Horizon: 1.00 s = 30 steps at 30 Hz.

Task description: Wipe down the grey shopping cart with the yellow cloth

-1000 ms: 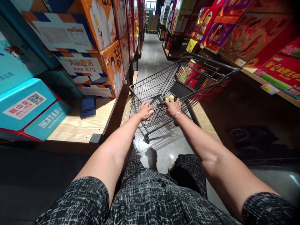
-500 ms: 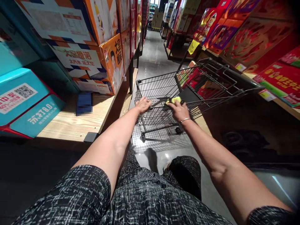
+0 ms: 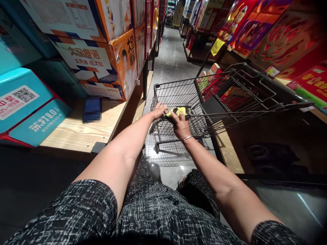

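Note:
A black wire shopping cart (image 3: 176, 86) stands across the aisle in front of me, its basket holding nothing that I can make out near my hands. My left hand (image 3: 159, 110) grips the basket's top rim near the left corner, fingers bent over the wire. My right hand (image 3: 182, 126) is closed on a yellow and black cloth (image 3: 176, 111), pressing it on the near top rim just right of my left hand. The cloth partly hides the rim under it. A bracelet circles my right wrist.
At left, a wooden shelf (image 3: 74, 136) carries stacked orange-and-white cartons (image 3: 88, 61), a teal carton (image 3: 28, 102) and a dark blue, blurred object (image 3: 92, 109). Red gift boxes (image 3: 310, 80) line the right shelf, close to the cart's handle end. The aisle floor (image 3: 170, 47) runs ahead.
My right hand has slid left along the cart's rim with the cloth, closer to my left hand. My left hand stays at the corner; the cart appears slightly further right in view.

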Tool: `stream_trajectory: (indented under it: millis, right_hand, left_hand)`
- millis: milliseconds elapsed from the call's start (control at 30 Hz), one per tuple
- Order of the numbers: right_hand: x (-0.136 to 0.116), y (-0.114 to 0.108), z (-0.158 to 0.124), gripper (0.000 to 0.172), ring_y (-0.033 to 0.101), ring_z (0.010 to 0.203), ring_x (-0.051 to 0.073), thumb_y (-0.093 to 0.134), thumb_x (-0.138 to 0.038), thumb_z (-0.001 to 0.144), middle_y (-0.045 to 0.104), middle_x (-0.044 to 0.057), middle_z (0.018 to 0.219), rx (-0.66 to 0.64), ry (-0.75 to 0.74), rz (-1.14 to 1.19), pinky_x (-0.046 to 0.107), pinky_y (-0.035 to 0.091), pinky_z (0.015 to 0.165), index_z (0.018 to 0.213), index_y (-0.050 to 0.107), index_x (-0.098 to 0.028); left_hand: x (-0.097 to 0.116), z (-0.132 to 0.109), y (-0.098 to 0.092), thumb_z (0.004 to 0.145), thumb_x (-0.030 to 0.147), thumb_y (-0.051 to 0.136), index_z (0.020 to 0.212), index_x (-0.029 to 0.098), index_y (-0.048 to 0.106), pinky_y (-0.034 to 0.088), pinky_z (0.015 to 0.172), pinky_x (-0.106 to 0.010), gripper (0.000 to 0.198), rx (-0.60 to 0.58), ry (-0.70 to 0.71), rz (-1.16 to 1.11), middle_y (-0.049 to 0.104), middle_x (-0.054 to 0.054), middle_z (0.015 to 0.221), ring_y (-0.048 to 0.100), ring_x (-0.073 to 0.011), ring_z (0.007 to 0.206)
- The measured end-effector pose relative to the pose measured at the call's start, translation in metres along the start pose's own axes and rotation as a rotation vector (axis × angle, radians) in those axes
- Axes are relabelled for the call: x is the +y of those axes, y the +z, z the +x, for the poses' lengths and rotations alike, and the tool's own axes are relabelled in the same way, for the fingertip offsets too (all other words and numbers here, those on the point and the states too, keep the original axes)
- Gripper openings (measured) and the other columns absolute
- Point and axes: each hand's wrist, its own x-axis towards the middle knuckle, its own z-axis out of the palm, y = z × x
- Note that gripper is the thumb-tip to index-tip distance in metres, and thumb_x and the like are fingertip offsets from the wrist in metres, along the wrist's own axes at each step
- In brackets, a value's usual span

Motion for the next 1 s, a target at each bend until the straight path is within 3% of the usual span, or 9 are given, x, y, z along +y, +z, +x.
stream_trajectory:
  millis: [100,200,400,533,633,800,867,933,1000]
  right_hand:
    - [-0.016,0.028,-0.010,0.059,0.031,0.143,0.034,0.042,-0.019,0.096,0.046,0.003,0.153,-0.021,-0.064,-0.038,0.055,0.025,0.125,0.148,0.055,-0.043]
    - [-0.014,0.055,-0.019,0.053,0.031,0.143,0.034,0.045,-0.023,0.099,0.050,0.003,0.150,-0.080,-0.090,-0.095,0.058,0.024,0.124,0.145,0.058,-0.046]
    - [-0.005,0.102,-0.039,0.054,0.037,0.140,0.034,0.036,-0.016,0.101,0.049,0.005,0.156,-0.480,-0.245,-0.213,0.054,0.040,0.109,0.143,0.061,-0.040]
    - [-0.002,0.108,-0.044,0.053,0.043,0.132,0.032,0.037,-0.016,0.101,0.051,0.004,0.155,-0.642,-0.309,-0.254,0.050,0.041,0.105,0.140,0.064,-0.039]
    - [0.007,0.089,-0.038,0.046,0.041,0.132,0.033,0.040,-0.022,0.102,0.053,0.004,0.153,-0.496,-0.347,-0.246,0.049,0.039,0.104,0.135,0.068,-0.038]
    - [0.036,0.031,-0.015,0.039,0.031,0.135,0.033,0.050,-0.020,0.098,0.055,0.003,0.149,-0.011,-0.278,-0.248,0.051,0.032,0.109,0.125,0.073,-0.036]
    - [0.046,0.019,-0.011,0.040,0.031,0.135,0.034,0.053,-0.018,0.096,0.054,0.005,0.147,0.108,-0.211,-0.258,0.051,0.030,0.111,0.125,0.073,-0.035]
    - [0.052,0.023,-0.015,0.042,0.032,0.135,0.034,0.053,-0.018,0.095,0.054,0.007,0.146,0.099,-0.163,-0.260,0.052,0.029,0.113,0.128,0.072,-0.035]
    - [0.051,0.039,-0.025,0.045,0.034,0.135,0.034,0.050,-0.018,0.096,0.054,0.007,0.147,-0.051,-0.147,-0.262,0.053,0.032,0.112,0.130,0.071,-0.036]
  left_hand:
    - [0.001,-0.002,0.000,0.104,0.056,0.015,0.111,0.021,0.075,0.021,0.129,-0.038,0.070,0.002,-0.056,-0.122,0.055,-0.006,0.152,0.017,-0.0224,0.161]
    - [0.003,-0.004,0.000,0.103,0.059,0.014,0.108,0.021,0.075,0.011,0.132,-0.038,0.072,-0.034,-0.044,-0.143,0.061,-0.005,0.147,0.006,-0.0206,0.163]
    - [0.005,-0.004,-0.004,0.103,0.052,0.032,0.098,0.021,0.075,0.004,0.133,-0.042,0.053,-0.137,0.048,0.138,0.052,-0.003,0.155,-0.001,-0.0266,0.163]
    - [0.001,-0.002,-0.005,0.102,0.045,0.044,0.102,0.020,0.077,0.004,0.132,-0.051,0.041,-0.147,0.110,0.284,0.049,-0.005,0.157,0.000,-0.0327,0.162]
    - [-0.002,-0.002,-0.004,0.104,0.045,0.043,0.104,0.022,0.077,0.007,0.131,-0.058,0.041,-0.140,0.124,0.297,0.047,-0.004,0.157,0.002,-0.0344,0.161]
    - [0.000,-0.004,-0.004,0.103,0.040,0.042,0.109,0.020,0.077,0.003,0.132,-0.054,0.040,-0.129,0.129,0.302,0.047,-0.006,0.157,0.002,-0.0345,0.161]
    - [0.003,-0.006,-0.004,0.103,0.038,0.043,0.111,0.020,0.077,0.002,0.132,-0.053,0.040,-0.126,0.113,0.306,0.047,-0.006,0.158,0.002,-0.0348,0.161]
    - [0.005,-0.007,-0.003,0.103,0.036,0.043,0.113,0.020,0.077,0.002,0.132,-0.053,0.039,-0.116,0.103,0.309,0.046,-0.006,0.158,0.002,-0.0347,0.161]
    - [0.006,-0.008,-0.002,0.102,0.036,0.043,0.112,0.020,0.076,0.003,0.132,-0.053,0.038,-0.107,0.105,0.312,0.047,-0.006,0.157,0.002,-0.0345,0.161]
